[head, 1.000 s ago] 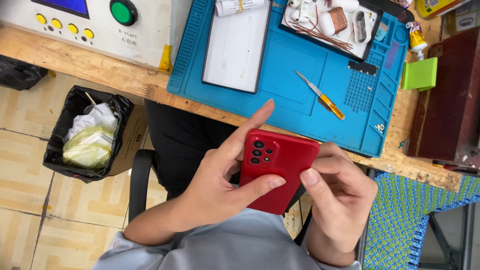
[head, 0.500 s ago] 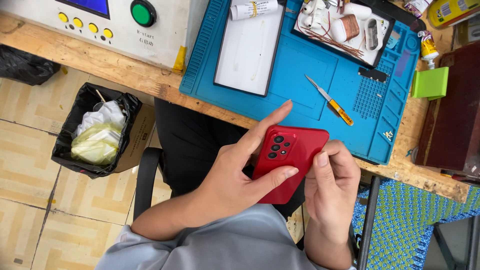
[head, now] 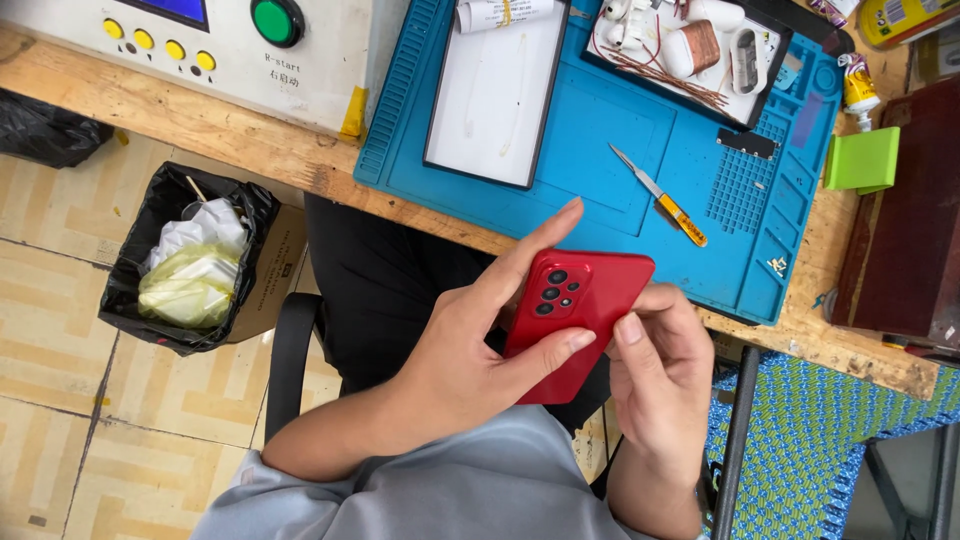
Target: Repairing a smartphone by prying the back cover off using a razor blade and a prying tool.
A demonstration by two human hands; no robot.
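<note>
Unmoved since before: red phone (head: 572, 318) between both hands' grip.

Blue screen (head: 180, 10) on white machine (head: 300, 80)

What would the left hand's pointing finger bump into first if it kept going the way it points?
Probably the blue work mat on the wooden bench: the left hand, holding the red phone, points its forefinger there. Depth is unclear.

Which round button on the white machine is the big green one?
The green button near the white machine's top edge. It is far bigger than the four small yellow buttons lined up to its left.
</note>
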